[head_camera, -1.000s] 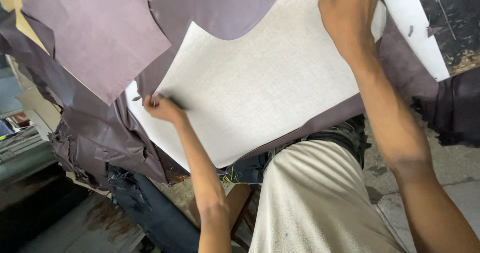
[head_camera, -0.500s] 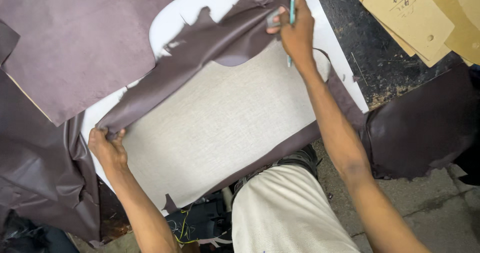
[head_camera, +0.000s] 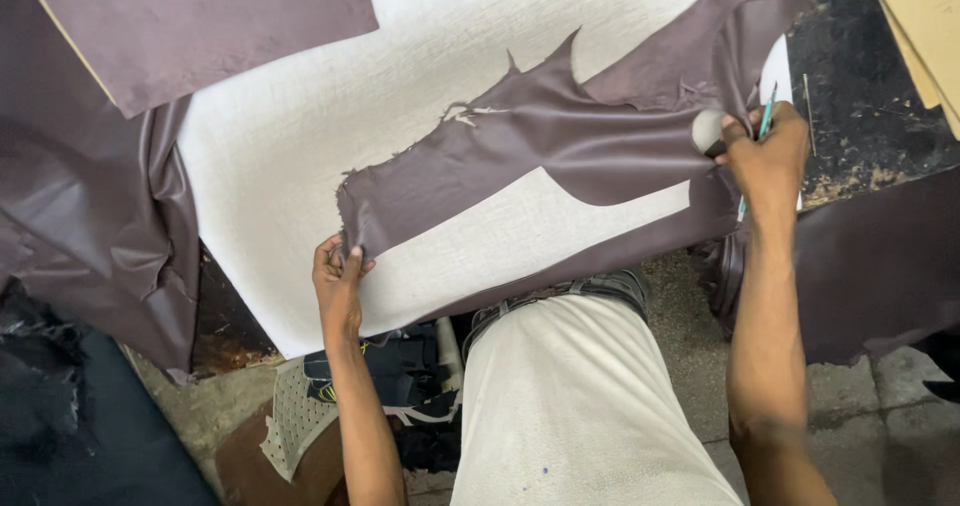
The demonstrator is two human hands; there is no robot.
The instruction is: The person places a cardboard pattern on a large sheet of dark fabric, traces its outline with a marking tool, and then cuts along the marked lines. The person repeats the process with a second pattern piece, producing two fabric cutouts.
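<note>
Fingers of the left hand [head_camera: 338, 278] pinch the ragged left end of a dark purple leather piece [head_camera: 560, 151], while those of the right hand [head_camera: 768, 158] are closed on its right end and also hold a thin teal pen [head_camera: 762, 131] upright against the palm. Under the leather lies a wide white board [head_camera: 300, 146], which fills most of the tabletop, and the piece is stretched across it from lower left to upper right, with a curved bite cut out of its lower edge. A larger sheet of the same purple leather [head_camera: 200, 16] rests flat over the board's upper left corner, and more of it hangs crumpled off the left side [head_camera: 90, 226]. Tan card patterns [head_camera: 925, 26] sit at the far right on a scuffed black table [head_camera: 860, 86]. Just beside the right thumb a small pale round patch [head_camera: 708, 129] shows on the leather.
</note>
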